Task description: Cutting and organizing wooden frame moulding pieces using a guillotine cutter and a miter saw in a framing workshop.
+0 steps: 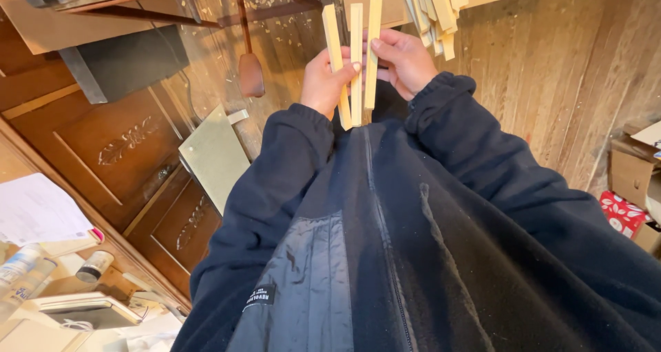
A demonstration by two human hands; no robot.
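Leftmost, a white sheet of paper [38,211] lies on a cluttered bench [27,335] at the bottom left corner of the view, with a small jar [94,266] and a clear bottle [17,266] just beside it. Above these stands a dark carved wooden cabinet [131,159], and a pale flat panel [215,156] leans against its right edge. Further right, a brown rounded piece [251,75] hangs on a thin rod over the plank floor [551,83], which is strewn with shavings.

Near the middle, the left hand [323,83] is closed around the lower part of three pale wooden strips [356,49], thumb pressed across the front of the middle one. The strips stand roughly upright, fanned a little apart at their tops, held in the air before the dark fleece jacket [413,256]. The right hand [406,59] grips the rightmost strip from the side, fingers wrapped behind it. Above it, more pale strips [434,8] hang over the edge of a board. By the right edge sit a cardboard box [630,173] and a red patterned box [623,214].
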